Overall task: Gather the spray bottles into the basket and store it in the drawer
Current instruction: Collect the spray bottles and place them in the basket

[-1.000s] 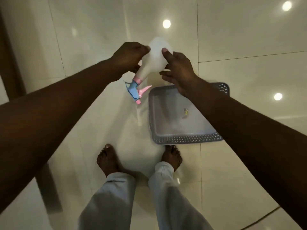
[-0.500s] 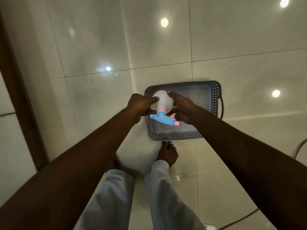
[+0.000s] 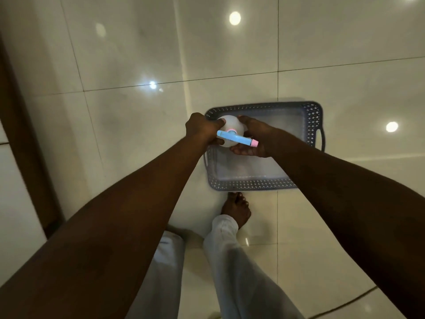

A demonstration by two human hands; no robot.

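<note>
A white spray bottle [image 3: 230,122] with a blue trigger head and pink nozzle stands upright over the left end of a grey perforated basket [image 3: 312,120] on the floor. My left hand [image 3: 202,128] grips the bottle's left side and my right hand [image 3: 253,137] holds its right side. I see the bottle from above, so its base is hidden. The basket's floor shows nothing else in it.
The basket rests on glossy cream floor tiles [image 3: 138,54] with ceiling-light reflections. My bare right foot [image 3: 236,208] stands just below the basket's near rim. A dark wooden frame [image 3: 20,139] runs along the left edge. A thin cable [image 3: 345,302] crosses the floor at lower right.
Both hands brought the bottle from up in the air, tilted nozzle-down, to upright inside the basket's left end. Over the last half second it barely shifted.
</note>
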